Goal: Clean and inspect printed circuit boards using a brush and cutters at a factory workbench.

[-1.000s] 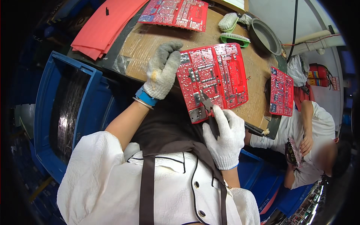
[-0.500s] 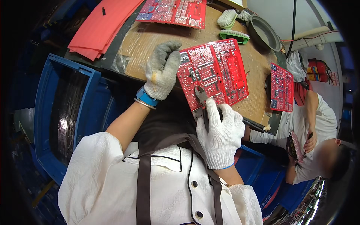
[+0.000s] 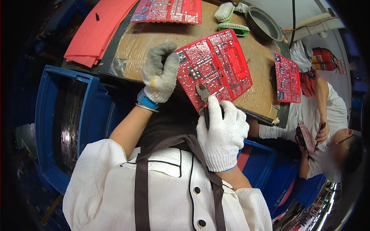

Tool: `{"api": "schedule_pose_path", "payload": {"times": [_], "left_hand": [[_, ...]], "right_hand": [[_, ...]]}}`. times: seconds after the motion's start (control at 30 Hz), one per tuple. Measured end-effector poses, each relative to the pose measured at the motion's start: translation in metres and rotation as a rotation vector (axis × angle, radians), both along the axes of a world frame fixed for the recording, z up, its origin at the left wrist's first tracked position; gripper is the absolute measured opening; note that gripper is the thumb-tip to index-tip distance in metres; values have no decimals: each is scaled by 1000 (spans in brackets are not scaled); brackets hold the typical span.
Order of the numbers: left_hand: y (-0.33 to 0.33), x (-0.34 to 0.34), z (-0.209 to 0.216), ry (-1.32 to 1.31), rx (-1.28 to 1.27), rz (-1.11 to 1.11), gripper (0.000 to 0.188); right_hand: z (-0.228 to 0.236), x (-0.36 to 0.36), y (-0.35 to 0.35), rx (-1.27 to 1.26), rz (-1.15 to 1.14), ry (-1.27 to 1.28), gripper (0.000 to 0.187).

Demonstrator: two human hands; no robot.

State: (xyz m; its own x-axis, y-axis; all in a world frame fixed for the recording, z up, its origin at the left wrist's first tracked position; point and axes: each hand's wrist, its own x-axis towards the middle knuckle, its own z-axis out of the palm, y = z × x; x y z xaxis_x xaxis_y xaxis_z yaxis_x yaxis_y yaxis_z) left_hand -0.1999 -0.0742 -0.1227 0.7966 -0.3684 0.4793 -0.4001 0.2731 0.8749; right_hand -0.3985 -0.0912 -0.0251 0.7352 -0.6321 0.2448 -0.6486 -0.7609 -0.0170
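Note:
A red circuit board (image 3: 216,69) is tilted at the table's near edge, its soldered side facing me. My left hand (image 3: 160,73), in a worn grey-white glove, is curled at the board's left edge and grips it there; the fingertips behind are hidden. In a cleaner white glove, my right hand (image 3: 223,134) is wrapped round a pair of side cutters (image 3: 203,93) with dark handles. The cutters' metal jaws lie over the lower left part of the board; I cannot tell whether they touch it.
Cardboard (image 3: 135,50) covers the table. Another red board (image 3: 167,10) lies at the back, red foam sheets (image 3: 96,34) at its left. Green brushes (image 3: 234,29) and a grey basin (image 3: 265,24) stand back right. A blue crate (image 3: 86,127) is at left. At right a co-worker (image 3: 323,111) handles a board.
The view has shifted slightly. The cutters' jaws have moved a little to the left and up on the board, and my right hand's fingers have closed further round the handles.

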Motion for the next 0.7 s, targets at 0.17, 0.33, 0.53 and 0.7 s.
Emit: {"api": "schedule_pose_path", "payload": {"times": [0.17,0.33,0.53,0.7], "left_hand": [[2,-1,-2,-20,-57,-45,23],[2,-1,-6,-59,13,-43,24],[-5,9,-1,125,80,-31,22],[-12,19,-2,153,126,-48,22]], "right_hand": [[-2,-5,9,-80,-25,56,60],[4,-6,6,30,-36,3,59],[3,-34,-1,257,78,-203,58],[-14,-86,-14,408,9,-306,53]]}}
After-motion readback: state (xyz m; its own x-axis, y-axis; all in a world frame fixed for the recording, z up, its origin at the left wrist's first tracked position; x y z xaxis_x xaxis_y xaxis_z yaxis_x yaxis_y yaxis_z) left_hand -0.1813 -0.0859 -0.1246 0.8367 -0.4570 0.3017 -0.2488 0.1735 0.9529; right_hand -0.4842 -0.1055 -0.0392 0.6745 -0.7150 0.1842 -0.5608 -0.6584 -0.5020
